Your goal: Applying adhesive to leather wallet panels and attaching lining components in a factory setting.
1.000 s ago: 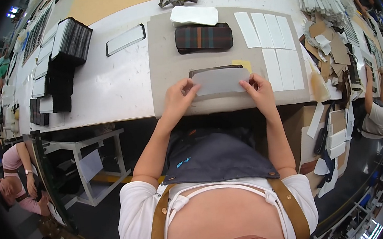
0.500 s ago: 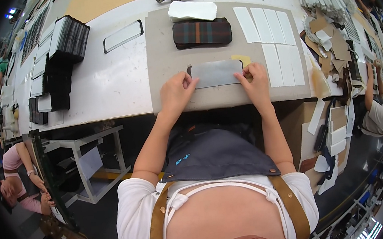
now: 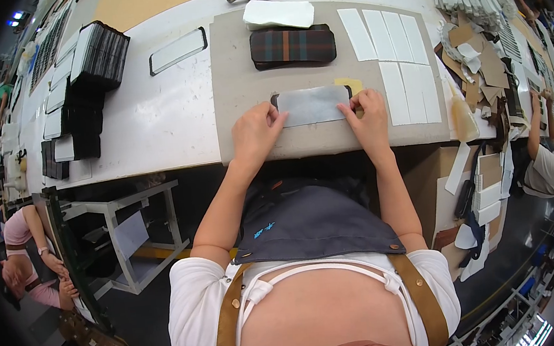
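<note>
A pale grey rectangular sheet lies over a dark-edged piece whose rounded corners peek out at both ends. My left hand pinches the sheet's left end between thumb and fingers. At the opposite end my right hand pinches it the same way. Beneath them is a grey-beige work board. Just beyond, a stack of dark plaid fabric pieces sits below a stack of white strips. A small yellow piece shows behind my right fingers.
Several white strips lie in rows on the board's right side. One dark-edged panel rests to the left, near tall stacks of similar panels. Scraps of card pile up at the right. Co-workers are at both sides.
Both hands stay at the ends of the grey sheet with almost no movement. The rest of the table looks the same.
</note>
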Demonstrator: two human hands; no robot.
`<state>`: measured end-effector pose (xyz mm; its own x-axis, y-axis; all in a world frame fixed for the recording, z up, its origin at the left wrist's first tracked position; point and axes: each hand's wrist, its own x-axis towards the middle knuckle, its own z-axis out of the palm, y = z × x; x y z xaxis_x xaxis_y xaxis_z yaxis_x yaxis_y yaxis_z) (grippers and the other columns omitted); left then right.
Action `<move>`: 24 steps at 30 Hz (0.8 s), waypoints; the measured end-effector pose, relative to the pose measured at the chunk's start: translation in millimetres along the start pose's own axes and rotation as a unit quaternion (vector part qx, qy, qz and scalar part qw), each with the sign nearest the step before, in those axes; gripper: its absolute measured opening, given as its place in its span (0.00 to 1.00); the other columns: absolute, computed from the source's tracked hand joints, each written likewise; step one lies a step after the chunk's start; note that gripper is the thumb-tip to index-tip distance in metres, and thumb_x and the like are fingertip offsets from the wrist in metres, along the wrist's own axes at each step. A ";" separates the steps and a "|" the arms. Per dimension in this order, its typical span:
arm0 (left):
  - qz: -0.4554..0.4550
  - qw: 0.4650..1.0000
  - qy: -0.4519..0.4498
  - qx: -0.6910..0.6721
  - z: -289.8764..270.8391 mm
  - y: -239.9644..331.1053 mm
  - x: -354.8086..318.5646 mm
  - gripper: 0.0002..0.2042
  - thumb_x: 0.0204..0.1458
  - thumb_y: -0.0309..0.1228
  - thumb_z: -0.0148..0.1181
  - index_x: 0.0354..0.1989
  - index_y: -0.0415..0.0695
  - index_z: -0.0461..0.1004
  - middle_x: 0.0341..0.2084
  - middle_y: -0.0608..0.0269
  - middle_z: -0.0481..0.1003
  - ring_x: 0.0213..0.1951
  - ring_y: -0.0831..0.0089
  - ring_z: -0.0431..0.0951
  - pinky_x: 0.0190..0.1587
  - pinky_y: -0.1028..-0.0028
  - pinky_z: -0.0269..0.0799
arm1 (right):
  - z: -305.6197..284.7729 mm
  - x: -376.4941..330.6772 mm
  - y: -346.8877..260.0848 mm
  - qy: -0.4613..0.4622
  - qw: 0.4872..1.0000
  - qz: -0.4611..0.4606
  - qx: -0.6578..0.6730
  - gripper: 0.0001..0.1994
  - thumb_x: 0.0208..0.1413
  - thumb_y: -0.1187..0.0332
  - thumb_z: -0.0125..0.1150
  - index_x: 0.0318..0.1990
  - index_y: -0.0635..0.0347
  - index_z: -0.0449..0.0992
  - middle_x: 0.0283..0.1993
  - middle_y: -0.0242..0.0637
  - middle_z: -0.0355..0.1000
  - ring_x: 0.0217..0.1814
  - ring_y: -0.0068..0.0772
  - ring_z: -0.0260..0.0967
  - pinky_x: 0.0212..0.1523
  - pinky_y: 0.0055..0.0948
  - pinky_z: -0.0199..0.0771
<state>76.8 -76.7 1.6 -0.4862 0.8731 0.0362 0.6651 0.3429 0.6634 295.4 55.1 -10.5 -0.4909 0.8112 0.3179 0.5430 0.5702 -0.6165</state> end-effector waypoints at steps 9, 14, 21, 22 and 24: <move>0.038 0.998 0.046 0.034 9.0 -5.8 -2.9 0.23 0.50 0.34 0.70 0.55 0.49 0.70 0.29 0.63 0.73 0.31 0.63 0.74 0.35 0.66 0.71 | 3.0 -0.5 -8.6 0.032 0.999 -0.002 0.002 0.12 0.50 0.70 0.72 0.36 0.63 0.74 0.38 0.40 0.67 0.42 0.43 0.64 0.45 0.39 0.66; 0.196 0.972 0.091 0.095 11.3 -8.5 -3.9 0.23 0.50 0.28 0.67 0.57 0.56 0.76 0.54 0.55 0.69 0.58 0.53 0.66 0.57 0.56 0.64 | 2.0 -2.8 -12.9 0.057 0.996 -0.058 -0.019 0.15 0.52 0.73 0.68 0.49 0.59 0.79 0.43 0.40 0.66 0.44 0.42 0.64 0.47 0.39 0.66; 0.215 0.967 0.076 0.113 12.8 -13.8 -3.7 0.18 0.51 0.28 0.66 0.51 0.61 0.82 0.67 0.51 0.62 0.70 0.46 0.54 0.67 0.49 0.51 | 2.6 -4.9 -8.0 -0.011 0.995 -0.086 -0.058 0.14 0.55 0.77 0.63 0.49 0.52 0.82 0.43 0.39 0.65 0.44 0.41 0.64 0.45 0.39 0.67; 0.216 0.967 0.077 0.113 12.3 -13.8 -4.4 0.18 0.51 0.28 0.66 0.51 0.61 0.82 0.67 0.51 0.62 0.70 0.46 0.54 0.67 0.49 0.51 | 2.6 -4.8 -7.8 -0.008 0.995 -0.087 -0.057 0.15 0.55 0.77 0.63 0.49 0.52 0.82 0.43 0.39 0.65 0.44 0.41 0.64 0.45 0.39 0.67; 0.210 0.969 0.077 0.104 10.9 -13.0 -5.8 0.17 0.51 0.28 0.66 0.50 0.60 0.82 0.66 0.51 0.63 0.70 0.45 0.53 0.68 0.49 0.50 | 0.8 -4.0 -10.3 -0.010 0.995 -0.087 -0.055 0.14 0.55 0.77 0.63 0.49 0.53 0.82 0.43 0.40 0.65 0.44 0.42 0.64 0.46 0.39 0.67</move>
<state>77.1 -82.5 -15.4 -0.2154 0.8942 0.3924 0.9151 0.0446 0.4009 291.1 45.8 -6.0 -0.5968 0.6966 0.3983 0.5192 0.7137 -0.4702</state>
